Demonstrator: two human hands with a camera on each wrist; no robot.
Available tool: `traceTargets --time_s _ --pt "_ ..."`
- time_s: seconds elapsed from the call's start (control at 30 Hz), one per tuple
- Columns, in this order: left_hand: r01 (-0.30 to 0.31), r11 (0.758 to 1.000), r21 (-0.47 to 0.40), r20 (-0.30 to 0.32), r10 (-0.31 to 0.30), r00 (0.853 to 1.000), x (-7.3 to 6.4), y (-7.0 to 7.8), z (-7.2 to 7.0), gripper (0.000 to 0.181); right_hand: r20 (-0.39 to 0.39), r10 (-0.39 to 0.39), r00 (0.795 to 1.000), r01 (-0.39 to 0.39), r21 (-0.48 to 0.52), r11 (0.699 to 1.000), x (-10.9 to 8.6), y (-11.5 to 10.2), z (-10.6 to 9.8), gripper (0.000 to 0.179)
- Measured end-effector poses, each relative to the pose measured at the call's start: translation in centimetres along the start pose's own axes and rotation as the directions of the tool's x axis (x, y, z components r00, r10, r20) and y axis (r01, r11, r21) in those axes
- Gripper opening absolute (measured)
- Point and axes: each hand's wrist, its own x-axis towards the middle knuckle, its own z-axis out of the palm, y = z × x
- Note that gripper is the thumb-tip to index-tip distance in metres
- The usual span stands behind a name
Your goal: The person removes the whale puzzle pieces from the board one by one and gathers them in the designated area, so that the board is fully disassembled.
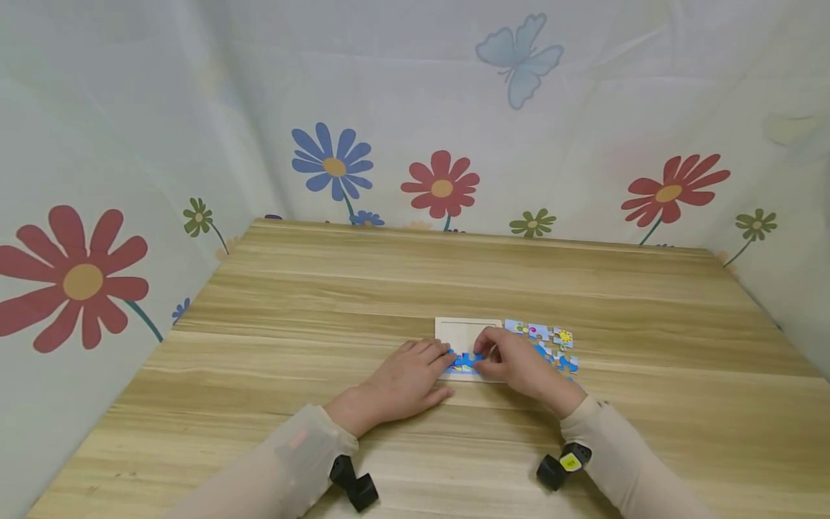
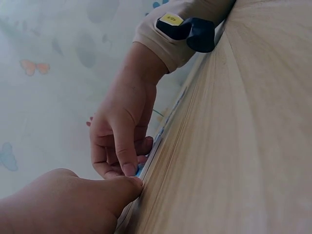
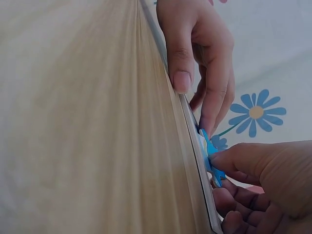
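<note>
A shallow wooden puzzle tray [image 1: 454,330] lies on the table, with blue jigsaw pieces along its near side. My right hand [image 1: 519,364] pinches a blue jigsaw piece [image 3: 213,153] between thumb and fingers, tilted up over the tray in the right wrist view. On the tray's left side rests my left hand [image 1: 402,378], its fingertips touching the pieces there and its thumb near the front edge. In the left wrist view the two hands almost meet, and they hide most of the piece.
Several loose jigsaw pieces [image 1: 540,331] lie right of the tray, partly behind the right hand. The wood-grain table [image 1: 311,288] reaches back to a flower-printed curtain [image 1: 389,86]. A black wrist device [image 1: 560,467] sits on each sleeve.
</note>
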Motion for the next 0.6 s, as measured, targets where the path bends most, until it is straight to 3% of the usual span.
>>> traceTargets --time_s 0.27,0.6 --pt "0.006 1.0 0.005 0.025 -0.006 1.0 0.0 0.0 -0.2 0.054 -0.032 -0.005 0.999 0.006 0.026 1.0 0.0 -0.1 -0.3 0.004" --pt "0.017 1.0 -0.015 0.043 -0.016 0.999 0.0 0.1 -0.2 0.054 -0.04 -0.006 0.999 0.009 0.062 0.998 -0.4 -0.5 -2.2 0.004"
